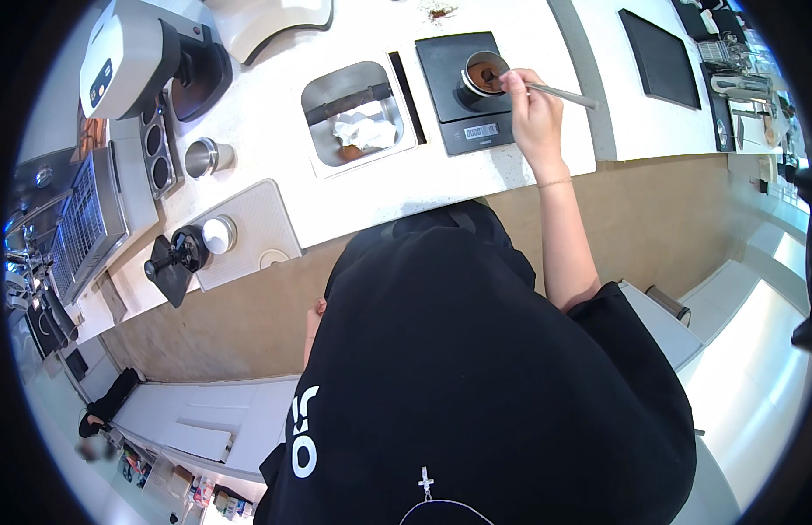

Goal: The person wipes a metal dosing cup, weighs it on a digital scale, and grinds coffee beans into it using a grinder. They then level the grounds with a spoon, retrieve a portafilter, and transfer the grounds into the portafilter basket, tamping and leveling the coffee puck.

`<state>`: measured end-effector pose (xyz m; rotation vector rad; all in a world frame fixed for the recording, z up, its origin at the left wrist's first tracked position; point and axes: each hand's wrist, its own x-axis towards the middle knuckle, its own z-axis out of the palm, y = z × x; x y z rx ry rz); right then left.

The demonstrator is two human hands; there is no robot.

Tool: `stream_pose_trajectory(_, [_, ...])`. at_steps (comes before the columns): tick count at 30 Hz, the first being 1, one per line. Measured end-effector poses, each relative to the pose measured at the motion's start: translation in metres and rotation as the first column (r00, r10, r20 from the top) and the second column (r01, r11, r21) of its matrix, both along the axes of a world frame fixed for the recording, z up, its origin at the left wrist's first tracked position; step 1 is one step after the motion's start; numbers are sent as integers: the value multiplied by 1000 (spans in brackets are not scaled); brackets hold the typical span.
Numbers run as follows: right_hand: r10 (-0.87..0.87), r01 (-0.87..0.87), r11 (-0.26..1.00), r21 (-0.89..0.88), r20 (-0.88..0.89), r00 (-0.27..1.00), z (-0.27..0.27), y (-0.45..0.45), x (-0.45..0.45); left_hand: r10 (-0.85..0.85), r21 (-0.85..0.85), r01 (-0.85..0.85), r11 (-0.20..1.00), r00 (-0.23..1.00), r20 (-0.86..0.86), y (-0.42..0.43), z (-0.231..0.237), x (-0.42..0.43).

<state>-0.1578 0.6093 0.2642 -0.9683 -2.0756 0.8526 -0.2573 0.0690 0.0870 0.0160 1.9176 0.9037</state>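
Observation:
My right hand [535,125] holds a metal spoon [563,96] by its handle. The spoon's near end reaches into a metal cup [473,84] of brown powder, which looks like ground coffee [482,67]. That cup stands on a black digital scale [438,85] whose display is lit. My left hand [318,308] hangs low at my side, mostly hidden by my black shirt, so its fingers are hard to make out. Left of the scale, a steel knock box [312,144] set into the counter has a dark bar across it and crumpled white paper [366,129] inside.
At the left stand a white and grey machine [127,59], an empty metal cup [199,157], a metal holder [158,147] and a tamping mat [261,223] with a white-topped round item [219,234]. Brown grounds [440,12] lie behind the scale. A black tray [660,59] rests at the right. A person [114,397] is far off, lower left.

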Motion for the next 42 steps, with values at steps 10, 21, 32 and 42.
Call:
stream_pose_trajectory(10, [-140, 4, 929, -370, -340, 930, -9, 6, 8, -106, 20, 108, 994, 990, -96, 23, 34, 7])
stream_pose_trajectory(21, [-158, -17, 934, -358, -453, 877, -3, 6, 21, -361, 41, 431, 902, 802, -476, 80, 99, 14])
stream_pose_trajectory(32, [-162, 5, 953, -302, -498, 852, 8, -10, 6, -415, -11, 533, 846, 647, -640, 119, 130, 8])
stream_pose_trajectory(42, [207, -293, 935, -201, -360, 910, 1, -71, -43, -421, -19, 539, 842, 633, -650, 124, 135, 9])
